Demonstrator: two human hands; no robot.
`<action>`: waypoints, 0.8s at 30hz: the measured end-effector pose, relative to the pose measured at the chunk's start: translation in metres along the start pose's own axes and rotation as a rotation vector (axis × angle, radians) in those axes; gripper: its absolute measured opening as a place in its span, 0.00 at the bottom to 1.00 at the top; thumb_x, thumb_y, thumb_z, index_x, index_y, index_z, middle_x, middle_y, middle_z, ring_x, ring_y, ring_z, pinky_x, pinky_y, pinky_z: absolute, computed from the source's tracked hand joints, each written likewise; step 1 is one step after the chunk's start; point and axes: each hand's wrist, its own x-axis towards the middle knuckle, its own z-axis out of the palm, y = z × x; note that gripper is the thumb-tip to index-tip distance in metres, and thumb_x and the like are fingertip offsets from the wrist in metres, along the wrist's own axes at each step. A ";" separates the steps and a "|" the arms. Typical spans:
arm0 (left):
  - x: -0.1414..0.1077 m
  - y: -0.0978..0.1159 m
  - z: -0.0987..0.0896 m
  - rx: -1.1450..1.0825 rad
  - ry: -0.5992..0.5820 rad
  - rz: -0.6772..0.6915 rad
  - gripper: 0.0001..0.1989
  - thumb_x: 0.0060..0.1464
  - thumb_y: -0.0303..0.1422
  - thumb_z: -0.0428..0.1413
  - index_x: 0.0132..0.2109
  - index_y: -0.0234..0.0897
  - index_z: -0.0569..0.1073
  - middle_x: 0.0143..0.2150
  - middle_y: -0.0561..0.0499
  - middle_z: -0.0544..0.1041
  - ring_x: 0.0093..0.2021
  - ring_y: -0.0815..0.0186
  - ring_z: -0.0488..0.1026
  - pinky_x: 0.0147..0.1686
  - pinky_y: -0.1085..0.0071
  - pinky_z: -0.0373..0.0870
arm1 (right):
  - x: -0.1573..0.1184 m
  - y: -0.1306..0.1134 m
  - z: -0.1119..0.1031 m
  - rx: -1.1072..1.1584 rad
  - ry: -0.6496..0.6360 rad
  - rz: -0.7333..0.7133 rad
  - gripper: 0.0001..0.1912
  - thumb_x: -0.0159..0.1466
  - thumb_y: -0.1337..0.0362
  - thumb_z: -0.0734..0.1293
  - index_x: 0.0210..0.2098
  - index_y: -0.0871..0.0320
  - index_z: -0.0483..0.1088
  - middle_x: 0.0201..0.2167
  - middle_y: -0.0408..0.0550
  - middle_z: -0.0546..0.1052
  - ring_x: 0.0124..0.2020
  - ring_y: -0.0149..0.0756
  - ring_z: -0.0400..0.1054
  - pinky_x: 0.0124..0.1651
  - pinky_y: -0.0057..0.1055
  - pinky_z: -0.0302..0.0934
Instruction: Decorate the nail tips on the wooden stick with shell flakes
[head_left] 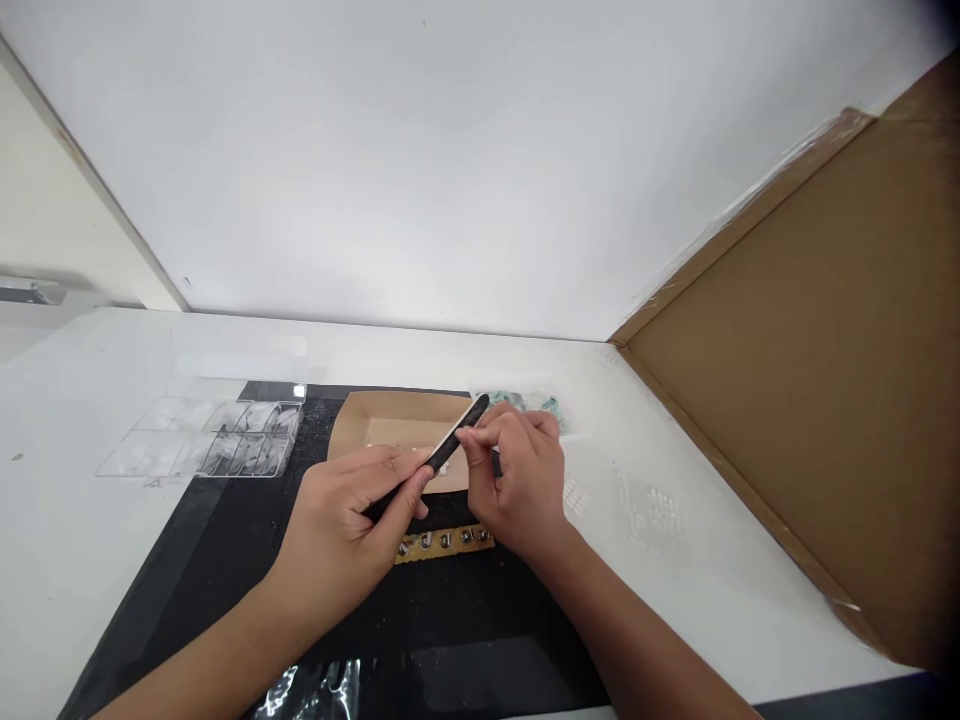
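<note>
L fingers [401,508] clamp blk file [450,447]; R fingers [481,472] pinched against it, contents unclear.

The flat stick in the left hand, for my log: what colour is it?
The stick is black with a whitish edge; see the head view.

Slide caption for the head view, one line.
Left hand holds a flat black file over a brown tray, right hand pinched near its far end.

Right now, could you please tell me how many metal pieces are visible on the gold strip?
5 metal pieces are visible, in a row along the gold strip, from beside the left hand to near the right hand; the left hand may hide more.
</note>
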 end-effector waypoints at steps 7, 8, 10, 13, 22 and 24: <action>0.000 -0.001 0.001 -0.008 0.024 0.040 0.10 0.68 0.26 0.59 0.49 0.41 0.85 0.29 0.57 0.80 0.29 0.72 0.78 0.33 0.77 0.74 | -0.001 0.002 -0.001 0.012 -0.020 -0.009 0.13 0.74 0.71 0.65 0.34 0.54 0.59 0.26 0.38 0.71 0.28 0.33 0.69 0.42 0.39 0.51; 0.000 0.000 0.001 -0.009 0.023 0.041 0.10 0.68 0.26 0.59 0.48 0.41 0.85 0.28 0.57 0.80 0.29 0.72 0.78 0.33 0.77 0.74 | -0.001 0.002 -0.001 0.014 -0.024 -0.013 0.13 0.74 0.72 0.65 0.34 0.54 0.59 0.26 0.38 0.70 0.28 0.33 0.68 0.42 0.39 0.51; 0.000 0.000 0.001 -0.008 0.018 0.046 0.09 0.68 0.26 0.59 0.47 0.40 0.85 0.28 0.57 0.80 0.29 0.72 0.78 0.33 0.77 0.74 | -0.001 0.002 -0.002 0.031 -0.058 -0.049 0.14 0.74 0.72 0.65 0.34 0.54 0.58 0.26 0.38 0.70 0.27 0.31 0.66 0.41 0.38 0.51; 0.000 0.000 0.001 0.000 0.029 0.061 0.10 0.68 0.26 0.59 0.48 0.40 0.85 0.28 0.57 0.80 0.29 0.72 0.78 0.34 0.77 0.74 | 0.000 0.003 -0.003 0.009 -0.032 -0.028 0.14 0.74 0.72 0.65 0.34 0.55 0.59 0.27 0.38 0.70 0.27 0.31 0.65 0.41 0.38 0.50; -0.001 0.004 0.000 0.032 0.074 0.100 0.12 0.67 0.24 0.60 0.53 0.40 0.84 0.31 0.56 0.82 0.31 0.72 0.81 0.35 0.79 0.76 | 0.000 -0.001 -0.002 0.060 -0.010 -0.042 0.12 0.73 0.73 0.65 0.34 0.55 0.61 0.27 0.38 0.71 0.28 0.32 0.68 0.42 0.39 0.50; -0.001 0.005 0.000 0.021 0.065 0.095 0.12 0.67 0.24 0.60 0.52 0.41 0.84 0.30 0.56 0.81 0.30 0.73 0.80 0.34 0.79 0.76 | 0.000 -0.001 -0.002 0.095 -0.040 -0.078 0.12 0.73 0.73 0.65 0.35 0.55 0.60 0.26 0.38 0.71 0.27 0.31 0.67 0.41 0.39 0.50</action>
